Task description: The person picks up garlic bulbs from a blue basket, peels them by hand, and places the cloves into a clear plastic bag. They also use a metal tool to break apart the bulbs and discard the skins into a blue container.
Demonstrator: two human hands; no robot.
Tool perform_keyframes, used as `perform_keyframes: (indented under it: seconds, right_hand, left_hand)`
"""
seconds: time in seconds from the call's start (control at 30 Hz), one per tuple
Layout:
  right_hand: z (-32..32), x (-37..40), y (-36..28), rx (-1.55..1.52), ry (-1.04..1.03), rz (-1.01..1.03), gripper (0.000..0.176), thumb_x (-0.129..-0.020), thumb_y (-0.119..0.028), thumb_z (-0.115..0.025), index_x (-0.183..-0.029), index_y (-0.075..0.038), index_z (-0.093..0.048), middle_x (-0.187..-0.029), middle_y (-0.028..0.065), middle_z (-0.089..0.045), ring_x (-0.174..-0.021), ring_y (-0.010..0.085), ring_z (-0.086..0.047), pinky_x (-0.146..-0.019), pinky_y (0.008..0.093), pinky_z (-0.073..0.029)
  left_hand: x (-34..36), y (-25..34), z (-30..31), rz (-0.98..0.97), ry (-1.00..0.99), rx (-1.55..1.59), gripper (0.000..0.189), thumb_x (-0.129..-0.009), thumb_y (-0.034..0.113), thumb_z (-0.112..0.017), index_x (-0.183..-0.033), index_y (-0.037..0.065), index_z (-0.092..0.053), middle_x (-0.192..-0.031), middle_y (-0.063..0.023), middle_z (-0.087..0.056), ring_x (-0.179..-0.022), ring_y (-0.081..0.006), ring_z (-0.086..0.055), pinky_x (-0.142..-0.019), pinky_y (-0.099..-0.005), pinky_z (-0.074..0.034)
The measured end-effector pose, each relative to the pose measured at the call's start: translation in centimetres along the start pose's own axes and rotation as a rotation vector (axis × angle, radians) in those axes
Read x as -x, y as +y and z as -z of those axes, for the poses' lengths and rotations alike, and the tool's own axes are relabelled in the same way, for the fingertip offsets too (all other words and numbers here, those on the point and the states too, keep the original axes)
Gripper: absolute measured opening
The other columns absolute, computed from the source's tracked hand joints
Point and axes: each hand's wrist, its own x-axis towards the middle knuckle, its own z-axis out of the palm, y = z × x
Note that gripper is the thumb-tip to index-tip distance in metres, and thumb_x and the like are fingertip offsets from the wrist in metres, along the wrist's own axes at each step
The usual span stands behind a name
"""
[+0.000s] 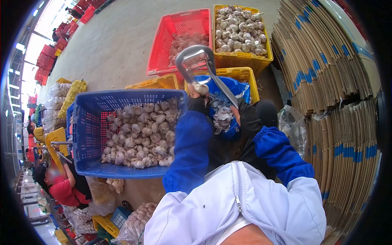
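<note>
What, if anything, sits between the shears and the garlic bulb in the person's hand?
Nothing visible does. The left hand holds the garlic bulb right beside the shears, which the right hand grips over the blue bag of trimmings.

The blue crate crowds our left hand (touching the sleeve); the cardboard stack and a plastic bag wall off our right hand. Shears and a bulb fill the gap between them. Ahead, a red crate and a yellow crate block the way; only the floor beyond lies open.
</note>
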Motion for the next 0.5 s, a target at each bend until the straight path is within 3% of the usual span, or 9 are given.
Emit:
perform_keyframes:
  seconds: [0.13,0.23,0.27,0.37,0.4,0.47,0.5]
  right_hand:
    - [-0.2,0.1,-0.2,0.056,0.037,0.062,0.03,-0.08,-0.029,-0.056,-0.096,-0.004,-0.051,-0.072,0.0181,-0.057,-0.063,0.0357,-0.057,-0.054,0.0427,-0.044]
    - [-3.9,-0.9,2.9,0.026,0.041,0.128,0.027,-0.08,-0.029,-0.056,-0.09,-0.005,-0.049,-0.066,0.0175,-0.055,-0.06,0.0356,-0.056,-0.051,0.0431,-0.044]
    - [-4.3,-1.8,3.0,-0.048,0.073,0.18,0.026,-0.08,-0.029,-0.056,-0.084,-0.005,-0.047,-0.062,0.017,-0.053,-0.059,0.0356,-0.056,-0.048,0.0429,-0.043]
    - [-7.8,-3.4,5.5,-0.039,0.174,0.261,0.027,-0.08,-0.03,-0.056,-0.086,-0.005,-0.048,-0.062,0.0165,-0.054,-0.057,0.0355,-0.055,-0.047,0.0433,-0.043]
    - [-7.7,-3.8,5.2,-0.019,0.141,0.221,0.027,-0.08,-0.029,-0.056,-0.088,-0.004,-0.048,-0.065,0.017,-0.054,-0.059,0.0355,-0.056,-0.049,0.0431,-0.043]
    - [-7.1,-2.9,4.9,0.027,0.051,0.123,0.028,-0.08,-0.028,-0.056,-0.093,-0.004,-0.05,-0.071,0.0181,-0.056,-0.065,0.0356,-0.056,-0.054,0.0429,-0.045]
    - [-7.1,-2.7,4.6,0.078,0.142,0.165,0.028,-0.079,-0.027,-0.057,-0.094,-0.004,-0.051,-0.072,0.0184,-0.056,-0.067,0.0359,-0.056,-0.058,0.0422,-0.045]
  left_hand:
    - [-0.6,-0.8,0.5,-0.104,-0.068,-0.003,0.06,-0.077,0.065,-0.037,-0.093,0.01,-0.051,-0.071,-0.0045,-0.058,-0.055,-0.0171,-0.055,-0.044,-0.0294,-0.044]
    - [-1.3,-1.5,1.0,-0.084,-0.107,0.055,0.058,-0.078,0.064,-0.038,-0.093,0.01,-0.051,-0.072,-0.004,-0.058,-0.058,-0.0164,-0.055,-0.043,-0.0289,-0.043]
    - [-1.5,-1.9,0.8,-0.057,-0.003,0.106,0.055,-0.079,0.062,-0.04,-0.096,0.01,-0.051,-0.072,-0.004,-0.058,-0.058,-0.0159,-0.055,-0.042,-0.029,-0.044]
    - [-0.7,-0.9,3.1,0.123,-0.316,0.068,0.051,-0.08,0.057,-0.043,-0.1,0.01,-0.05,-0.077,-0.0053,-0.059,-0.06,-0.0169,-0.056,-0.043,-0.0298,-0.046]
    - [0.3,-0.4,3.5,0.097,-0.392,0.099,0.05,-0.081,0.054,-0.044,-0.103,0.009,-0.049,-0.081,-0.0077,-0.058,-0.058,-0.0183,-0.055,-0.043,-0.029,-0.047]
    - [1.3,-0.1,4.1,0.159,-0.411,0.069,0.05,-0.081,0.052,-0.045,-0.104,0.008,-0.048,-0.083,-0.0097,-0.058,-0.058,-0.0194,-0.056,-0.041,-0.0284,-0.046]
    - [1.5,0.1,4.3,0.184,-0.424,0.061,0.05,-0.082,0.051,-0.045,-0.105,0.007,-0.047,-0.085,-0.0106,-0.058,-0.059,-0.0199,-0.056,-0.04,-0.0281,-0.046]
